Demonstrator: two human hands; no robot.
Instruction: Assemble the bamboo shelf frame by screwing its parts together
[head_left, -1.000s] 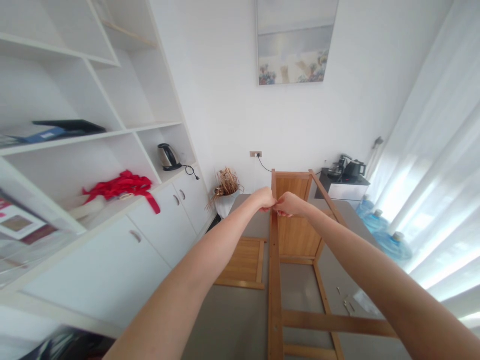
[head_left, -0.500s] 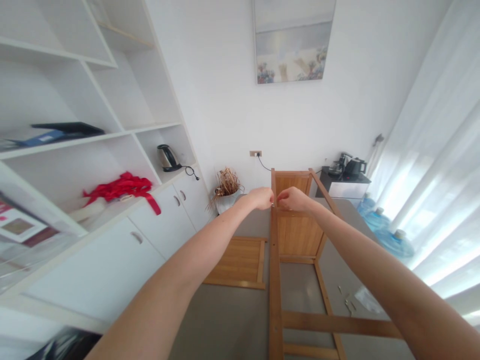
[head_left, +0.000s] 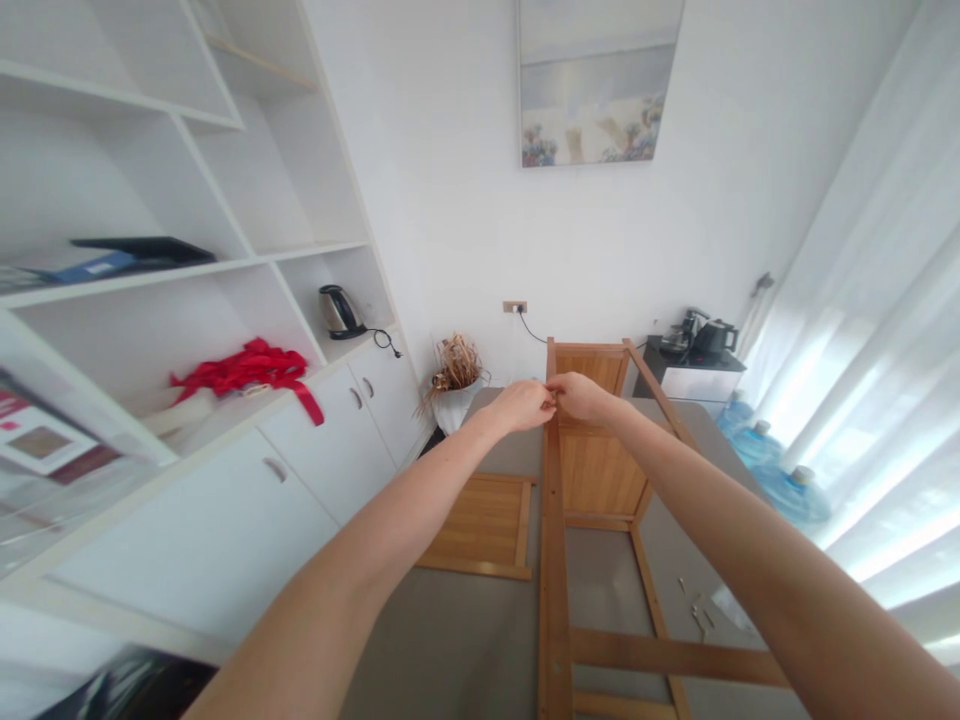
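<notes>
A wooden frame [head_left: 556, 560] of rails and a slatted panel lies on a grey table [head_left: 450, 640] and reaches away from me. Both my arms stretch out to its left rail near the far end. My left hand [head_left: 525, 405] is closed in a pinch against that rail. My right hand [head_left: 577, 396] is also pinched shut, and its fingertips meet those of the left over the rail. Whatever is between the fingers is too small to make out.
A loose slatted wooden panel [head_left: 480, 525] lies left of the frame. Small screws and a plastic bag [head_left: 705, 605] sit to its right. White cabinets with a kettle [head_left: 336, 312] and red ribbon [head_left: 244, 368] line the left. Water bottles [head_left: 787, 485] stand by the curtain.
Both hands stayed pinched at the left rail. They parted slightly half a second ago, then came together again a little farther along the rail. The view shifted slightly.
</notes>
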